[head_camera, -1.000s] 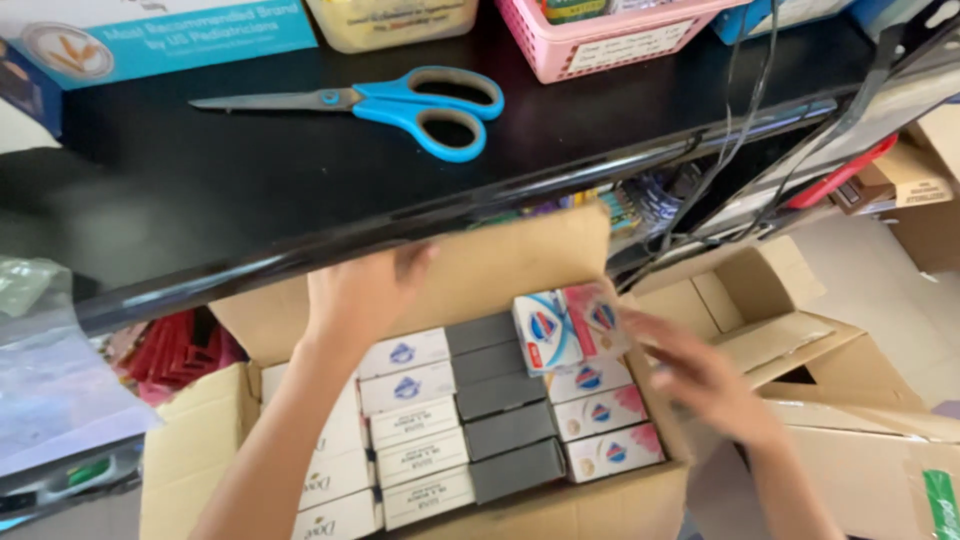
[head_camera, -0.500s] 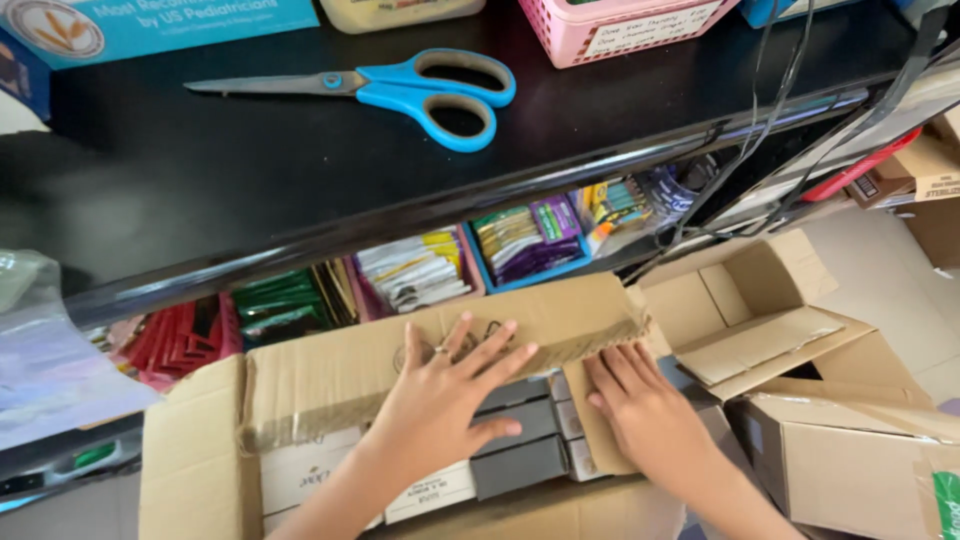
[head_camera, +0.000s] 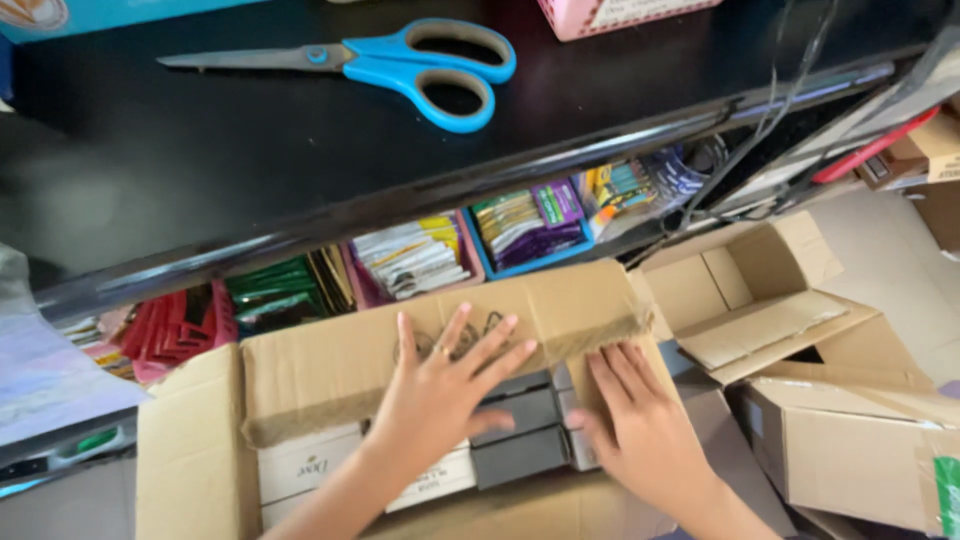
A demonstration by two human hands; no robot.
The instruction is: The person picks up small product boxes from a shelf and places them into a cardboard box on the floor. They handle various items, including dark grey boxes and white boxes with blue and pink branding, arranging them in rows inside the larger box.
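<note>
Hands: my left hand [head_camera: 440, 395] and right hand [head_camera: 640, 425] lie spread flat, gripping nothing, on the cardboard flap [head_camera: 400, 360].
Surface: black shelf [head_camera: 250, 170], blue scissors [head_camera: 400, 65] far.

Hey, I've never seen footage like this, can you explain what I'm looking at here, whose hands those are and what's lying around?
This is one view from a camera worn on a person's head, looking down at their own bare hands. The left hand lies spread flat on a flap of a cardboard box; the right hand presses the same flap beside it. Neither grips anything. Inside the box are small white and grey cartons. Above is a black shelf with blue-handled scissors on it. Under it sit bins of colourful sachets, and another open box stands to the right.
</note>
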